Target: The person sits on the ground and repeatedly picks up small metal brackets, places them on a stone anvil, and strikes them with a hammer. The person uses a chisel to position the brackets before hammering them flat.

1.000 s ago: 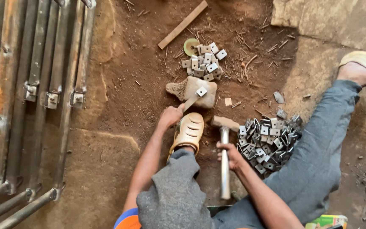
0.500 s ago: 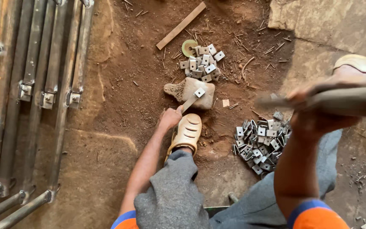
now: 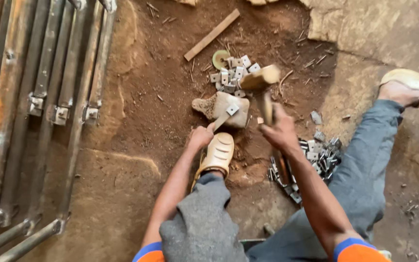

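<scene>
My left hand [image 3: 201, 136] grips a thin tool [image 3: 220, 121] that pins a small square metal plate [image 3: 232, 109] on a flat block [image 3: 226, 104] set in the dirt. My right hand [image 3: 280, 130] is shut on the handle of a hammer, whose head [image 3: 260, 77] hangs just above and to the right of the block. I sit on the ground with my left foot in a tan shoe [image 3: 217, 154] right below the block. My right leg in grey trousers [image 3: 364, 170] stretches out to the right.
A heap of square metal plates [image 3: 233, 73] and a green ring [image 3: 220, 59] lie beyond the block. Another pile of plates [image 3: 311, 157] sits by my right leg. A wooden stick [image 3: 212, 35] lies farther off. Long metal frames [image 3: 49, 97] cover the ground at left.
My right hand lifted the hammer from the ground, swung it up high, and has now brought it down toward the block. My left hand has stayed holding the tool on the plate.
</scene>
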